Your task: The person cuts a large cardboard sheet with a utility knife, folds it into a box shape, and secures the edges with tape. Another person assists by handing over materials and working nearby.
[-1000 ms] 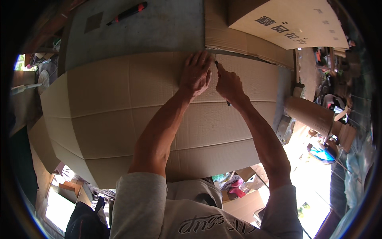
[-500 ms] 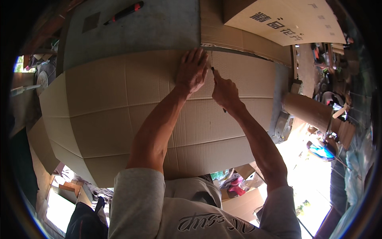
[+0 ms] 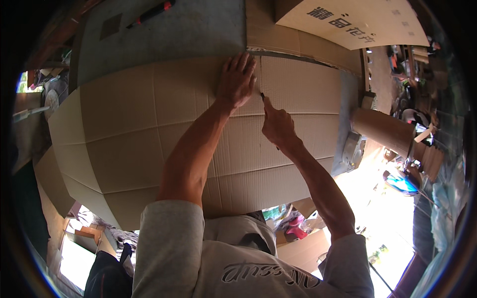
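Note:
A large sheet of brown cardboard [image 3: 189,144] with crossing creases lies flat in front of me. My left hand [image 3: 237,82] presses on its far part, palm down, fingers stretched out. Just right of it, my right hand [image 3: 279,126] is closed round a slim dark cutting knife [image 3: 263,96], mostly hidden in the fist. The index finger lies along the knife, and its tip touches the cardboard. From the tip a thin dark line runs straight to the sheet's far edge, beside my left fingers.
A black and red hand tool [image 3: 151,14] lies on the grey tabletop [image 3: 198,30] beyond the sheet. A printed cardboard box [image 3: 353,22] stands at the far right. A cardboard roll [image 3: 382,131] sits off the right edge, near a grey metal part [image 3: 352,151].
My right hand has drawn the knife toward me along the cardboard, and the dark line behind its tip is longer. My left hand stays pressed on the sheet.

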Tool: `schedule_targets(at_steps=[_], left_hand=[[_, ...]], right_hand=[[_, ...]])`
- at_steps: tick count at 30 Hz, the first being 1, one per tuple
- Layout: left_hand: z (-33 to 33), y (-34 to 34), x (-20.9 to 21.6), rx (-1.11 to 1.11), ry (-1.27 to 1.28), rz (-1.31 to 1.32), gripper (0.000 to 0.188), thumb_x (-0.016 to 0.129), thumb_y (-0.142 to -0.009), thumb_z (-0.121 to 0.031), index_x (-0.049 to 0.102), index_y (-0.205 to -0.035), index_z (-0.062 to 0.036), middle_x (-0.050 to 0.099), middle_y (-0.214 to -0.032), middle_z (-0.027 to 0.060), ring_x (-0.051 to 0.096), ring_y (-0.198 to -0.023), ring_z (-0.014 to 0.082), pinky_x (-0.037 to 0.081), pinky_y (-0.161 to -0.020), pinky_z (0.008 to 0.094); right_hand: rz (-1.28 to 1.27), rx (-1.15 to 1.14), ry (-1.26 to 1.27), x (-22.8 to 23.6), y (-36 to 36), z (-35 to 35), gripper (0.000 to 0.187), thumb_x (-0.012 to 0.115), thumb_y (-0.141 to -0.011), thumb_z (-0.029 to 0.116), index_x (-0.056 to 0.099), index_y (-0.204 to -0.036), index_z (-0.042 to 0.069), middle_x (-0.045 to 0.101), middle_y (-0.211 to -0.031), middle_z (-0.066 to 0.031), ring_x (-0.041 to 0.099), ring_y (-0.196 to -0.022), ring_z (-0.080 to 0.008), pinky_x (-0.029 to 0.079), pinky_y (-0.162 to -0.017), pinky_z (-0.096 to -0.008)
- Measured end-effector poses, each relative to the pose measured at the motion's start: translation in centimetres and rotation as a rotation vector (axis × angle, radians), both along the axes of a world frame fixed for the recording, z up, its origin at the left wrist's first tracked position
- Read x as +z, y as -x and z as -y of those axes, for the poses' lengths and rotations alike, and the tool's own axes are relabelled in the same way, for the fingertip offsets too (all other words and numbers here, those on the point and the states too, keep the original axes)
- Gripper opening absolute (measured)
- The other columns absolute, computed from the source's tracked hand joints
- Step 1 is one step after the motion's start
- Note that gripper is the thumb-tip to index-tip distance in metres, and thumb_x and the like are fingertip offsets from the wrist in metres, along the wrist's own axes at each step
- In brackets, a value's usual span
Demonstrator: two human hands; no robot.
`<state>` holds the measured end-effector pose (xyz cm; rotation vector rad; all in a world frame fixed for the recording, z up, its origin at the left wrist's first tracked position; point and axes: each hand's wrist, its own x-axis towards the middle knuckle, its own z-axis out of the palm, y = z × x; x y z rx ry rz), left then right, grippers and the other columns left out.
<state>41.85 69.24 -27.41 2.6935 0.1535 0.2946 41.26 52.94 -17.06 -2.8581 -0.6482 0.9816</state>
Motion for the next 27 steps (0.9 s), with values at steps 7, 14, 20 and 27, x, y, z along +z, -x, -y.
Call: schedule_targets(at_steps=[7,14,20,27], left_hand=[[0.1,0.0,-0.2,0.012,-0.017,0.104,0.046,0.052,-0.098,-0.030,0.050,-0.138,-0.0076,0.041,-0.147,0.0144,0.038,-0.136,0.0309,0.028,-0.115,0.0470],[0.0,0.0,-0.1,-0.003,-0.004,0.048,0.049,0.050,-0.098,-0.032,0.048,-0.141,-0.0086,0.038,-0.151,0.0138,0.033,-0.140,0.0299,0.023,-0.118,0.0466],[0.0,0.1,-0.2,0.000,-0.009,0.088,0.049,0.052,-0.097,-0.032,0.049,-0.140,-0.0082,0.039,-0.149,0.0146,0.036,-0.138,0.0310,0.025,-0.117,0.0478],[-0.1,0.1,-0.3,0.002,0.018,0.147,0.048,0.057,-0.095,-0.030,0.052,-0.137,-0.0074,0.042,-0.147,0.0153,0.039,-0.135,0.0319,0.029,-0.114,0.0483]], right_hand=[[-0.049,0.026,0.047,0.1,1.9,1.5,0.077,0.060,-0.079,-0.002,0.032,-0.149,0.005,0.065,-0.074,-0.0201,0.068,-0.073,-0.0372,0.055,-0.070,-0.0496],[-0.099,-0.024,0.047,0.5,2.9,2.0,0.078,0.060,-0.079,-0.002,0.030,-0.150,0.005,0.064,-0.072,-0.0197,0.068,-0.070,-0.0363,0.055,-0.068,-0.0483],[-0.113,-0.022,0.062,1.1,4.2,2.5,0.076,0.060,-0.081,-0.001,0.029,-0.150,0.004,0.064,-0.068,-0.0198,0.068,-0.066,-0.0361,0.055,-0.064,-0.0488],[-0.121,-0.024,0.038,0.9,5.7,3.8,0.074,0.062,-0.083,0.002,0.028,-0.149,0.004,0.063,-0.067,-0.0186,0.067,-0.062,-0.0352,0.054,-0.062,-0.0494]])
